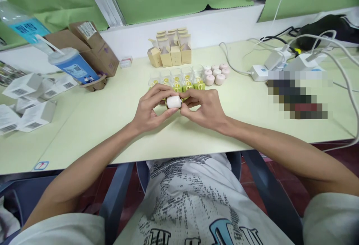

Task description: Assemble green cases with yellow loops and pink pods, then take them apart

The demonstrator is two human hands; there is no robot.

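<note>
Between both hands, just above the table, lies a small white rounded jar (174, 102) on its side, with a thin green edge showing around it. My left hand (150, 107) grips it from the left, thumb below and fingers above. From the right, the thumb and fingertips of my right hand (205, 107) pinch its end. What the green edge belongs to is mostly hidden by the fingers. Directly beyond the hands stand several clear packs with green bases (187, 80), partly covered by my fingers. Beside them is a cluster of small pale pink and white jars (216, 74).
Several upright yellow cartons (171, 49) with raised flaps stand near the wall. White boxes (30, 103), a blue-and-white cup (74, 65), a bottle (26, 26) and a brown cardboard box (98, 50) crowd the left. Chargers (277, 60) and cables lie at the right.
</note>
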